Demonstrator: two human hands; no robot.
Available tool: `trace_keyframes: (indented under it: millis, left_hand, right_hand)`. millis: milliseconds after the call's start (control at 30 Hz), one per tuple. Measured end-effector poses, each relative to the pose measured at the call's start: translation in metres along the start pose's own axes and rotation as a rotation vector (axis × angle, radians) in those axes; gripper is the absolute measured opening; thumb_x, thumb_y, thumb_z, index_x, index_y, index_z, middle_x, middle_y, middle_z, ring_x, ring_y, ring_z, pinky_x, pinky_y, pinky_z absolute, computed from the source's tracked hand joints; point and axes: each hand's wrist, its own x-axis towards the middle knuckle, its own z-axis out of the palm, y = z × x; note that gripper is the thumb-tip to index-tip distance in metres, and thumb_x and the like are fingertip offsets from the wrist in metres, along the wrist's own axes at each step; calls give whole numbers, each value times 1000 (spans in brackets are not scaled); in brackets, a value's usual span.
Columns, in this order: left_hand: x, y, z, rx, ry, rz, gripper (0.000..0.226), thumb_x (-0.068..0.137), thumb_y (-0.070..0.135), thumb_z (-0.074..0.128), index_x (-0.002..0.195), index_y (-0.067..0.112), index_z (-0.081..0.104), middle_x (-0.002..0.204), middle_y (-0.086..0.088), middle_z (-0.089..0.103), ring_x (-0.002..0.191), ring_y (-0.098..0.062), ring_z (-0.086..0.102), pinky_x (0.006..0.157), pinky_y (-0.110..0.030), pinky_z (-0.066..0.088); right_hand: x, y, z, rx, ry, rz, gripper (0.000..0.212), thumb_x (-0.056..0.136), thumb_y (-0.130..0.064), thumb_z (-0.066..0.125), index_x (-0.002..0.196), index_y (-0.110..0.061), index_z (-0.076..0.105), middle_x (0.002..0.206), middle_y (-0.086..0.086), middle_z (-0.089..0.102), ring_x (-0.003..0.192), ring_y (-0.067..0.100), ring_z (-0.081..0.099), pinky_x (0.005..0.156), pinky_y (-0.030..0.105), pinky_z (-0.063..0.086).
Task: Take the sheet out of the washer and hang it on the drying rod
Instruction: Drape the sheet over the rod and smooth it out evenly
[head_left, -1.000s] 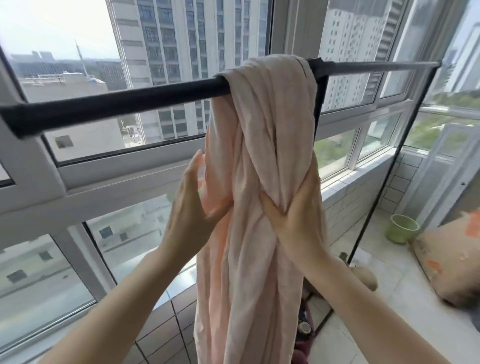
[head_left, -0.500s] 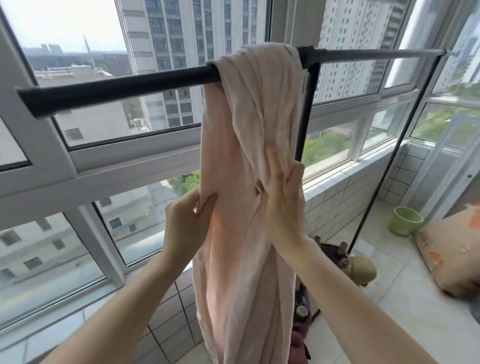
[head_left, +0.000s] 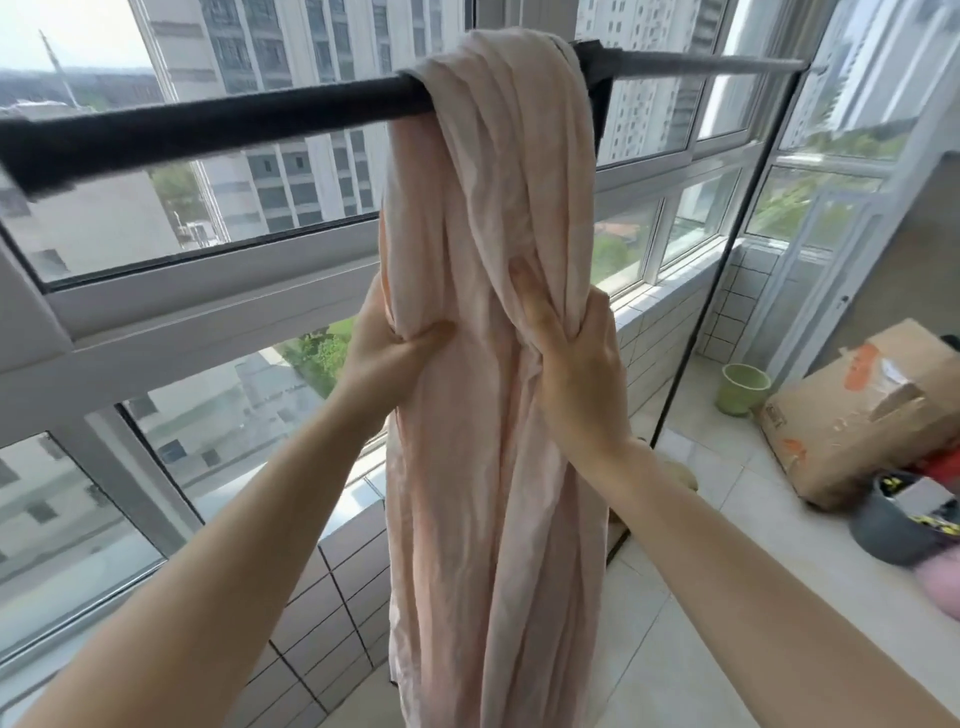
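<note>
A pale pink sheet hangs bunched and twisted over the black drying rod, reaching down towards the floor. My left hand grips the sheet's left edge at mid height, thumb in front and fingers behind the cloth. My right hand pinches a twisted fold on the sheet's right side, thumb pressed into the fabric. The washer is not in view.
Large windows with a tiled sill run behind the rod. The rack's thin black leg slants down at the right. On the floor to the right stand a green pot, a cardboard box and a dark basin.
Both hands have closed on the sheet: the left now grips the edge, the right pinches a fold. The view has moved closer and tilted up slightly.
</note>
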Motion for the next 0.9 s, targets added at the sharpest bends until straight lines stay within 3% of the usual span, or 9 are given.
trace_keyframes:
  millis: [100,167,233,367,467,600,733,833,900]
  left_hand:
    - [-8,-2,-14,110,25,94,24,75,2,61,93,18,61,79,21,64,74,4,59,65,-18,49]
    - [-14,-1,-25,169,40,157,28,75,-8,55,68,18,49,58,21,50,57,3,44,55,-15,39]
    - [-16,-1,-39,185,71,199,33,77,-13,52,64,16,44,58,17,46,58,0,39,54,-18,35]
    - [-15,0,-49,134,47,179,17,83,-4,46,90,3,59,87,-12,65,78,-13,57,72,-37,49]
    - [-21,4,-39,75,-25,155,39,83,-2,41,113,13,60,109,-6,66,104,-17,62,91,-41,52]
    - [-28,2,-27,-22,-90,165,33,89,15,58,116,31,49,115,4,58,105,-1,58,87,-25,50]
    - [-30,-4,-22,-12,-181,135,66,75,23,83,131,24,48,123,3,59,114,-6,58,93,-33,52]
    - [-30,-8,-24,72,-72,130,69,74,25,82,132,27,47,119,13,60,112,-3,57,95,-39,51]
    - [-33,-10,-27,135,-37,131,72,77,23,78,138,30,40,116,28,55,109,6,54,92,-28,49]
  right_hand:
    - [-1,3,-8,-40,-45,23,90,81,7,53,148,-43,19,122,14,38,103,29,45,82,43,51]
    - [-2,2,-13,-36,-61,27,87,81,3,45,148,-45,18,121,13,36,102,28,45,82,44,51]
    - [-5,-4,-16,-40,-69,62,82,81,-7,35,148,-50,13,121,11,34,103,28,44,83,44,51]
    - [-11,-19,-4,-13,-52,137,71,84,-16,26,147,-48,21,120,9,35,100,27,44,90,45,46]
    - [-19,-31,9,132,-132,270,54,92,-34,24,145,-40,33,123,-6,39,109,14,41,90,30,40]
    - [-34,-45,7,261,-126,265,51,97,-39,31,148,-46,24,124,-4,33,110,11,45,87,6,31]
    - [-39,-52,8,247,-36,233,66,97,-12,42,146,-51,20,113,1,34,92,25,54,83,38,52]
    - [-41,-52,15,260,-59,264,62,98,-24,48,145,-52,19,111,1,35,89,24,54,80,44,53]
    - [-40,-52,19,252,-73,269,67,97,-26,52,144,-56,15,112,1,34,92,26,54,83,44,52]
